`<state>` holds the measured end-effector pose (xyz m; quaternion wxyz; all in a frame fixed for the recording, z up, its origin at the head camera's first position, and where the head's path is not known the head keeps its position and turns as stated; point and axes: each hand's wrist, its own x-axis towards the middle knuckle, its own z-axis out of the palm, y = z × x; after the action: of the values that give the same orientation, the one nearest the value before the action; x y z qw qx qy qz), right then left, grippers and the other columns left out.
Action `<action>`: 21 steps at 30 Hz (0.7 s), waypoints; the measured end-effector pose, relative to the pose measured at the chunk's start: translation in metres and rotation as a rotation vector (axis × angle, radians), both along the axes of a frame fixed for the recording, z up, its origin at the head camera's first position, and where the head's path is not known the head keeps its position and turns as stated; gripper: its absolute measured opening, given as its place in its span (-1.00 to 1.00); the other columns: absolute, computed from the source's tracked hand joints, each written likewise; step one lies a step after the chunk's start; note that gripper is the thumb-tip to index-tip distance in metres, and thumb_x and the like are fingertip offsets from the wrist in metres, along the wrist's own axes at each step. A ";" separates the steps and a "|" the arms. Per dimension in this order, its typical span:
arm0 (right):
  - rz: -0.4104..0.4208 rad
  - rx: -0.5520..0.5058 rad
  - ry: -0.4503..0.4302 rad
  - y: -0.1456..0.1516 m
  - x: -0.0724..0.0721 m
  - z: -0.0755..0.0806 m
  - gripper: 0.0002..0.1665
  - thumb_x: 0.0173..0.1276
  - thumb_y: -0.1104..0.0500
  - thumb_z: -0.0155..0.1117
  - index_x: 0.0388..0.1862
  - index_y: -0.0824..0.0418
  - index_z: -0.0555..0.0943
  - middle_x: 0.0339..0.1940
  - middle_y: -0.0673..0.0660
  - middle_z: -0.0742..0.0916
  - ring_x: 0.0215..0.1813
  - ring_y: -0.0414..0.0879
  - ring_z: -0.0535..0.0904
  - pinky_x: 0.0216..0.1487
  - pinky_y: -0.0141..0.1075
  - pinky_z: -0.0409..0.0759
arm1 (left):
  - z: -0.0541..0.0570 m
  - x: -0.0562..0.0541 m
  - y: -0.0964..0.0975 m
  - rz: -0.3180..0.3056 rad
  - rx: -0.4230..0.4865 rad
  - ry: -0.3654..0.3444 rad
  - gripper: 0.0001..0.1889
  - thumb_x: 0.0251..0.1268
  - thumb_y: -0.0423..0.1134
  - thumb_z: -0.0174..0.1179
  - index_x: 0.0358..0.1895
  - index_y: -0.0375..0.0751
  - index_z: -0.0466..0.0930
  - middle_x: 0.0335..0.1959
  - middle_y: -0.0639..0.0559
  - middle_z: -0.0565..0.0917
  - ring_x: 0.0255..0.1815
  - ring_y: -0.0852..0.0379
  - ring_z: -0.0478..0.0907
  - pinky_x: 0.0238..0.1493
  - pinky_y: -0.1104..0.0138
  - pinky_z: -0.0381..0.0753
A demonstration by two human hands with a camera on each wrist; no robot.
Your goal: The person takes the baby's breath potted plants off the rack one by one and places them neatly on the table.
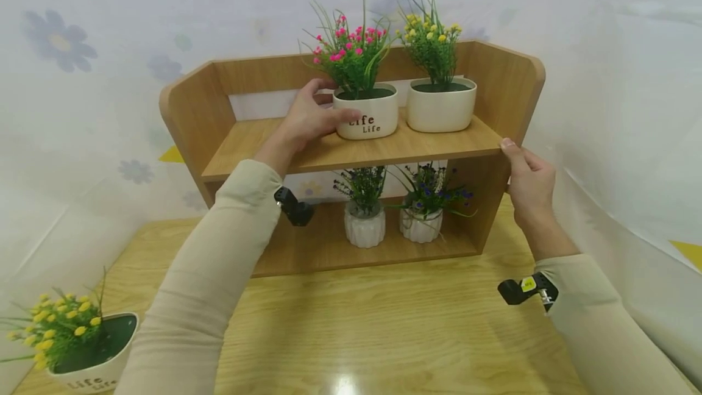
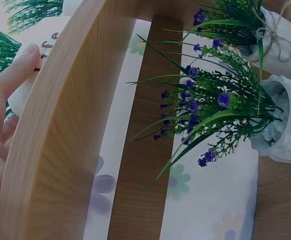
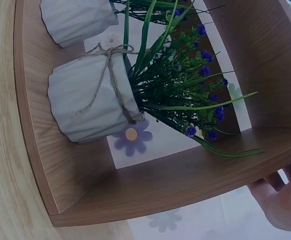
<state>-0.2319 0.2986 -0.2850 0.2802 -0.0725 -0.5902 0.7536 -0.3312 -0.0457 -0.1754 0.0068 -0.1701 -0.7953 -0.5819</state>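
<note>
On the upper board of a wooden shelf [image 1: 307, 152] stands an oval white pot [image 1: 378, 111] lettered "Life", holding pink flowers [image 1: 351, 47]. My left hand [image 1: 309, 117] grips its left end, thumb across the front and fingers behind. Beside it to the right is a similar plain pot [image 1: 442, 108] with yellow flowers [image 1: 433, 35]. My right hand [image 1: 531, 185] pinches the shelf's right side at the upper board's front corner, thumb on the front edge. In the right wrist view its fingers [image 3: 265, 192] lie against the outside of the side panel.
Below stand two ribbed white pots, one plain [image 1: 364, 227] and one tied with twine [image 3: 93, 97], with purple-blue flowers. Another "Life" pot [image 1: 93, 377] with yellow flowers sits on the wooden table [image 1: 351, 322] at front left. A patterned cloth [image 1: 109, 108] hangs behind.
</note>
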 end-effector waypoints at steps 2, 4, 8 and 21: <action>-0.001 -0.002 0.003 -0.001 0.000 0.000 -0.75 0.31 -0.02 0.46 -0.34 0.14 0.84 -0.15 -0.12 0.77 -0.11 -0.19 0.56 -0.42 -0.43 0.64 | 0.001 0.002 -0.003 0.001 0.007 -0.001 -0.10 0.02 -0.14 0.59 0.44 -0.09 0.26 0.40 -0.15 0.39 0.30 0.02 0.43 0.15 0.15 0.61; 0.000 0.003 0.009 -0.002 -0.001 0.000 -0.74 0.31 -0.02 0.47 -0.37 0.16 0.84 -0.17 -0.10 0.77 -0.15 -0.19 0.56 -0.45 -0.43 0.64 | 0.002 0.005 -0.007 0.007 0.015 -0.006 -0.09 0.01 -0.14 0.60 0.44 -0.07 0.26 0.41 -0.14 0.37 0.32 0.03 0.41 0.15 0.15 0.61; 0.010 0.022 0.019 -0.006 -0.004 0.000 -0.71 0.31 -0.02 0.47 -0.39 0.18 0.83 -0.19 -0.10 0.77 -0.22 -0.19 0.57 -0.47 -0.43 0.63 | 0.002 0.011 -0.019 0.013 0.027 -0.016 -0.08 -0.01 -0.14 0.60 0.44 -0.05 0.27 0.42 -0.11 0.37 0.31 0.05 0.42 0.15 0.15 0.61; 0.045 0.035 0.021 -0.007 -0.006 -0.002 -0.67 0.32 -0.03 0.46 -0.37 0.23 0.81 -0.34 -0.05 0.75 -0.18 -0.14 0.56 -0.37 -0.39 0.68 | -0.004 0.032 -0.045 0.016 0.002 0.050 -0.07 -0.03 -0.06 0.61 0.45 -0.01 0.29 0.42 -0.04 0.38 0.37 0.09 0.36 0.16 0.14 0.60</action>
<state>-0.2381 0.2914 -0.2869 0.2704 -0.0465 -0.6020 0.7499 -0.2991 -0.0902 -0.1793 0.0314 -0.1783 -0.7955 -0.5783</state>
